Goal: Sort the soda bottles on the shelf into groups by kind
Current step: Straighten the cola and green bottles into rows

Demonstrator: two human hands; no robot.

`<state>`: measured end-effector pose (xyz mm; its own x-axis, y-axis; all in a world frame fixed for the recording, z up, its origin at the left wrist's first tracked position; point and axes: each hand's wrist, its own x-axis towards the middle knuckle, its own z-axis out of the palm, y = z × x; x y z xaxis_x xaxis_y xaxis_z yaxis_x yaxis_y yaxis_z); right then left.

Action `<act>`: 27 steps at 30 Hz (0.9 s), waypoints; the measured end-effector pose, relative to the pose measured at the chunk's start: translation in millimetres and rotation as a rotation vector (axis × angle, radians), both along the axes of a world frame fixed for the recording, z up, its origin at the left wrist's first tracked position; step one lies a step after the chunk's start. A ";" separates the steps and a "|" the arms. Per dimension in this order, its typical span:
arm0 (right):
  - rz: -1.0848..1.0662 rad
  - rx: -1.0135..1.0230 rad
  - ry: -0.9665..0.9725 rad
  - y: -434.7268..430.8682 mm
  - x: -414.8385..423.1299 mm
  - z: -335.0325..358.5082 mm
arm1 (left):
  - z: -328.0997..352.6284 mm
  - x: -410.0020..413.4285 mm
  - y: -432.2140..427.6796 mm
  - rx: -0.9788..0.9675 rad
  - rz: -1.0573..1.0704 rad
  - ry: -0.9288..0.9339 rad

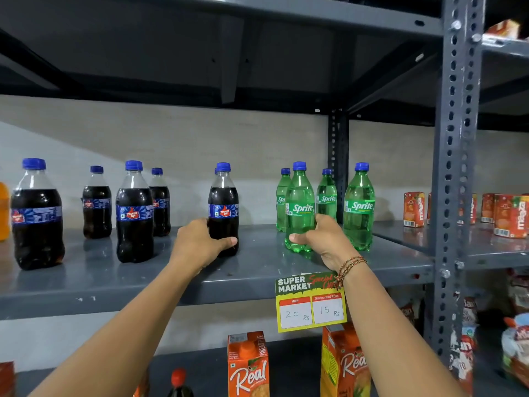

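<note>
Head view: fingers [200, 226] around cola bottle [223, 209] (upright)

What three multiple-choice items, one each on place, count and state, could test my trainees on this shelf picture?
1. Where do the green bottles stand?
A. Left of the cola bottles
B. Right of the cola bottles
C. On the shelf below

2. How many green bottles show?
A. Two
B. Four
C. Six

3. What is the left hand doing?
A. Hanging free
B. Holding a juice carton
C. Gripping a cola bottle

Answers:
1 B: the green bottles stand right of the cola bottles.
2 B: four blue caps top green bodies.
3 C: the left hand wraps a cola bottle; the right hand holds a green bottle.
</note>
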<state>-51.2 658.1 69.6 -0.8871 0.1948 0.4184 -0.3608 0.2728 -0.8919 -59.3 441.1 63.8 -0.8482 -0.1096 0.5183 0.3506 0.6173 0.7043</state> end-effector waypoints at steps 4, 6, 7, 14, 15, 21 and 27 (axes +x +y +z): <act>0.003 -0.002 -0.010 -0.2 2.2 0.3 | -1.1 -0.3 -0.5 0.002 -0.001 0.007; 0.002 0.000 -0.016 -0.6 2.6 0.2 | -1.4 -0.5 -0.7 -0.001 -0.005 0.009; 0.000 0.002 -0.017 -0.9 3.0 0.2 | -1.5 -0.6 -0.7 -0.001 -0.007 0.008; 0.018 -0.010 -0.027 -0.8 3.1 0.4 | -2.4 -0.7 -1.4 -0.003 -0.006 0.009; 0.019 -0.012 -0.029 -1.0 2.8 0.5 | -2.3 -0.7 -1.5 -0.002 -0.008 0.009; 0.033 -0.040 -0.026 -0.6 1.2 0.6 | -2.6 -1.8 -2.0 -0.009 -0.012 0.007; 0.047 -0.046 -0.024 -0.4 1.6 -0.1 | -3.1 -2.2 -2.4 -0.014 0.000 0.010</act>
<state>-49.6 657.7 69.5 -0.9055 0.1715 0.3881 -0.3502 0.2143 -0.9118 -61.5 438.7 60.7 -0.8427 -0.1020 0.5286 0.3581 0.6269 0.6919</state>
